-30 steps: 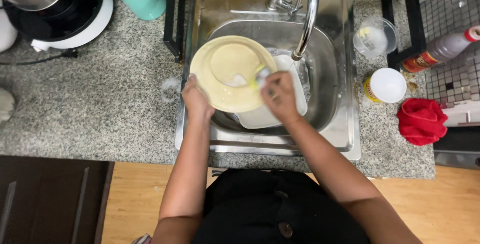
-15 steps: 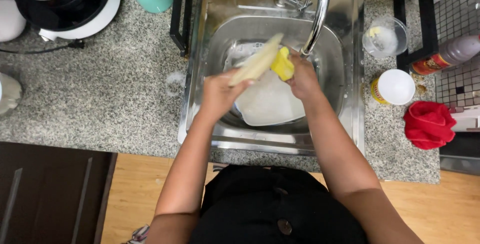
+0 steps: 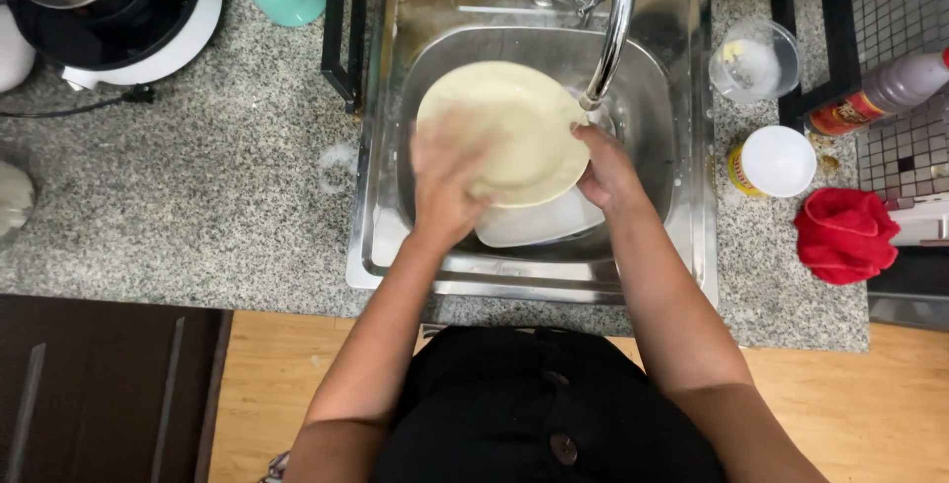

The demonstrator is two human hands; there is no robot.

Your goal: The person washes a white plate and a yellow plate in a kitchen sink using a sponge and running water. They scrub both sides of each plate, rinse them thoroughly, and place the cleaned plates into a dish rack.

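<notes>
Cream round plate (image 3: 514,127) — face-up, held over the sink.

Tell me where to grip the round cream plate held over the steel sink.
Grip the round cream plate by its rim, from both sides, as the left hand and right hand do now. It lies nearly flat, with the tap crowding the far right edge.

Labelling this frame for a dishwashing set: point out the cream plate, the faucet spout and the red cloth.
cream plate (image 3: 519,122), head view, on the bare middle of its face.
faucet spout (image 3: 619,18), head view, on the curved metal tube above the sink.
red cloth (image 3: 843,234), head view, on the middle of the crumpled fabric.
</notes>
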